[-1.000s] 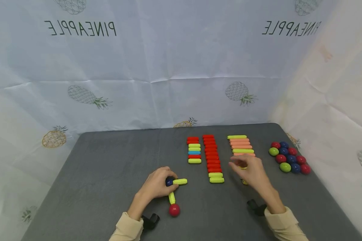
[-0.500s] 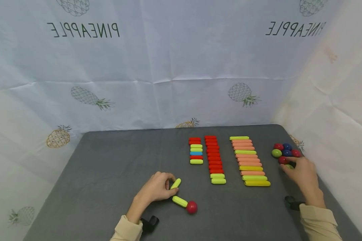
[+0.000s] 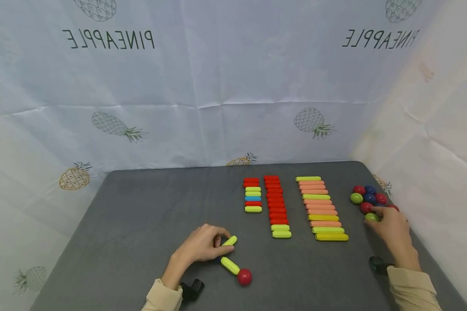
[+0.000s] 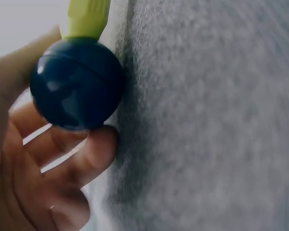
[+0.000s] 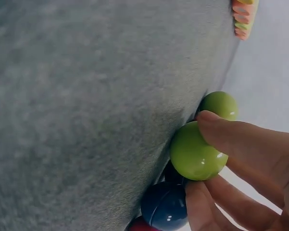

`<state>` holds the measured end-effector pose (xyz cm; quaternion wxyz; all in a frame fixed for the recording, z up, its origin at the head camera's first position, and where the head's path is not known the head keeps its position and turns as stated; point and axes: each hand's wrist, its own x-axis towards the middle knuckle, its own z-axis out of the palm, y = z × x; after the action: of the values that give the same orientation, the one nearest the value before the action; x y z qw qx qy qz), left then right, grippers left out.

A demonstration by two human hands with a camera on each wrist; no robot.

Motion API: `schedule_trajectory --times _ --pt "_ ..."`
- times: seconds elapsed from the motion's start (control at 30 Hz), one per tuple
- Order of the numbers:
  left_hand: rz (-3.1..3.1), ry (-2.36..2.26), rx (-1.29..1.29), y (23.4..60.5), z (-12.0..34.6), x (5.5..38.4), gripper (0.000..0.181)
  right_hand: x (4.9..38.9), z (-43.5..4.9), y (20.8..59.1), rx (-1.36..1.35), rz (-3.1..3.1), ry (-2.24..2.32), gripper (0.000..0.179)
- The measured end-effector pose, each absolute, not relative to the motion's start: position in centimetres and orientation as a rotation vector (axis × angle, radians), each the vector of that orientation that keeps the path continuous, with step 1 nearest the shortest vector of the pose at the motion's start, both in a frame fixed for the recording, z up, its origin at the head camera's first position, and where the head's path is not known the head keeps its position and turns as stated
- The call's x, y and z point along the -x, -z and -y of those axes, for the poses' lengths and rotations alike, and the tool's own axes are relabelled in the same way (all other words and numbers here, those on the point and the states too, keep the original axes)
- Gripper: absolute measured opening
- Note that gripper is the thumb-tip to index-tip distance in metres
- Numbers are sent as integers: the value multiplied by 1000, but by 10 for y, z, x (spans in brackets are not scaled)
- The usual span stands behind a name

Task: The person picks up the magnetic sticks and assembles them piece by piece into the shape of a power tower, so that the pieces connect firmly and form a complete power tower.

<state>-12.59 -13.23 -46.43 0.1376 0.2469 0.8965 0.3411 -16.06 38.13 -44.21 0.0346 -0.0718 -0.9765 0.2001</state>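
At lower centre, the left hand (image 3: 203, 244) gripped a blue ball (image 4: 77, 84); far right, the right hand (image 3: 392, 228) pinched a green ball (image 5: 197, 153), seemingly mid-pick, needing a clean lift.

Both arms slant inward from below, the left wrist (image 3: 175, 268) and the right wrist (image 3: 406, 255) well apart. The left hand (image 3: 201, 244) pinches with its back upward; the right hand (image 3: 391, 226) likewise pinches, thumb (image 5: 243, 137) opposing curled fingers (image 5: 202, 207).

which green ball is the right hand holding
The nearer green ball: the right hand pinches it between thumb and fingers; the other green ball sits farther back, untouched.
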Motion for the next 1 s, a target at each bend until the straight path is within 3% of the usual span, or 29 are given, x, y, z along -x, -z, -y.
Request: schedule_trajectory --times 0.27,0.63,1.0 --pt "-2412 -1000 -765 463 139 127 67 150 -367 435 181 2828 -652 38" --pt "-2407 -1053 -752 465 137 125 60 131 -245 393 -280 2632 -1156 33" --pt "-2475 -1048 -735 468 134 123 55 140 -126 442 -803 2797 -1352 31"
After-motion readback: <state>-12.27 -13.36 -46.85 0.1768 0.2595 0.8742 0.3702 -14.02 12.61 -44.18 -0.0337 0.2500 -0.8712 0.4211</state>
